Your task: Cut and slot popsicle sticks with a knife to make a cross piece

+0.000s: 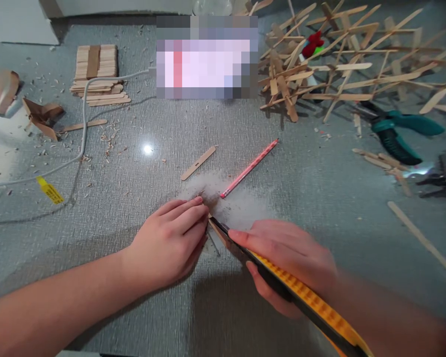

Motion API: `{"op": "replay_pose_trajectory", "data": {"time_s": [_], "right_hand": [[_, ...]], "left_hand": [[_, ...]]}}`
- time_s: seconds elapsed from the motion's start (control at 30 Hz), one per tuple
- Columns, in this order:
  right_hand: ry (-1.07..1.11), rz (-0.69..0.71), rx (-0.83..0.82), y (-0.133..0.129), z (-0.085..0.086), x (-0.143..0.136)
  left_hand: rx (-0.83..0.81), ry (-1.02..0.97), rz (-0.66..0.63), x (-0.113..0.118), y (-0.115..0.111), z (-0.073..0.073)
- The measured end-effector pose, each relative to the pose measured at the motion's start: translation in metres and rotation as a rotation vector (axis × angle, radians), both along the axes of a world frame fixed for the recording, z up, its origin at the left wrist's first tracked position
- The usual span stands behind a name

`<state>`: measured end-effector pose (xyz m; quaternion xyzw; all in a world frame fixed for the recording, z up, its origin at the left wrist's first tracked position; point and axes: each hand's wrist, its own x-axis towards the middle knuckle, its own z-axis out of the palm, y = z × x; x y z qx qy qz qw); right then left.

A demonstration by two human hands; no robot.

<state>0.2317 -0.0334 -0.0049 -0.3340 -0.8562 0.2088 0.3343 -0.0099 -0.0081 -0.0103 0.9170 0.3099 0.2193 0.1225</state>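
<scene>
My right hand [286, 253] is closed around a yellow-and-black utility knife [305, 292], forefinger stretched along its top. The knife's dark front end points up and left, touching or very near a wooden craft stick [223, 235]. My left hand [174, 235] has its fingers curled and pressed together on that stick's far end; much of the stick is hidden beneath the hands. Just beyond lie another craft stick [198, 163] with a small dark slot in it and a pink pencil [250, 168].
Craft-stick lattices [342, 64] spread over the back right, near teal-handled pliers [397, 131] and a black tool [444, 176]. A banded stick bundle [96, 64] lies back left. A white cable [84, 114] runs to a blurred-out device [208, 64]. Wood shavings litter the table.
</scene>
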Motion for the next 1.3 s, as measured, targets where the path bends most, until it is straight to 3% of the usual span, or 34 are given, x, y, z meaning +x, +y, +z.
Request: {"op": "replay_pose_trajectory", "data": {"time_s": [0.17,0.4,1.3], "right_hand": [[-0.012,-0.044,-0.010,-0.0034,0.0010,-0.0020],[-0.047,0.066,0.045,-0.0010,-0.0026,-0.0028],[-0.115,0.111,0.027,-0.0047,0.0055,-0.0035]], "left_hand": [[0.014,-0.008,0.002,-0.0008,-0.0006,0.0002],[0.006,0.004,-0.002,-0.0002,0.0003,0.0007],[0.049,0.129,0.011,0.0009,-0.0066,-0.0023]]}}
